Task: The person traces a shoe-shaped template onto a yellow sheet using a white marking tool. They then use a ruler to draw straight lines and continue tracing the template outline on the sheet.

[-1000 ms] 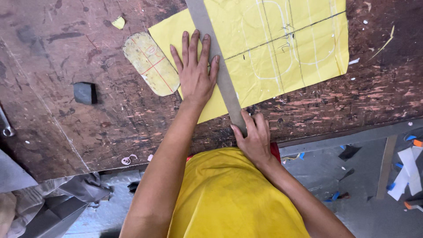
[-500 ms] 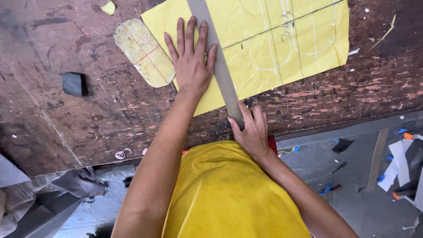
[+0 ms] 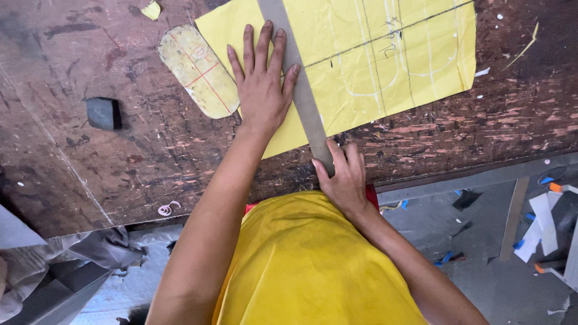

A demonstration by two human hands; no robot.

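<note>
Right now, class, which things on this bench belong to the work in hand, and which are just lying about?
In use:
left hand, flat on the yellow sheet
right hand, at the near end of the grey straightedge

Lying about:
rounded yellow template
small dark block
yellow scrap

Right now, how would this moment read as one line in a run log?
left hand: flat on yellow sheet, beside grey ruler | right hand: gripping ruler's near end | oval template: left of sheet | surface: worn wooden table
</note>
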